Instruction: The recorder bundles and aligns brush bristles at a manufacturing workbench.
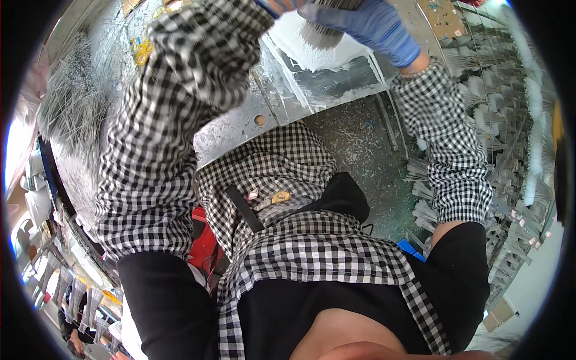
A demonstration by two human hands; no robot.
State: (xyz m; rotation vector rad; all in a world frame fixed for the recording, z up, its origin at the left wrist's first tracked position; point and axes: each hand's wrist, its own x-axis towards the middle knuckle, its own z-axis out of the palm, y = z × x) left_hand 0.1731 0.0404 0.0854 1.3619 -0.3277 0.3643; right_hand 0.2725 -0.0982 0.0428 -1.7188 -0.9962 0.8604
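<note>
At the top edge, my right hand (381,30) in a blue glove is closed round a thick bundle of thin grey strands (323,36). The strand ends point down over the metal work surface (231,129), above a patch of white paste-like material (297,45). My left hand (281,6) is close beside the bundle, mostly cut off by the frame's upper edge. Its fingers barely show, so its grip is hidden. Checked black-and-white sleeves cover both forearms.
Loose grey strands (78,114) are heaped on the left. Many tied strand bundles (498,126) are stacked on the right. Yellow bands (142,51) lie at the upper left. Scraps litter the floor (366,141). Another person's hand (76,345) shows at the lower left.
</note>
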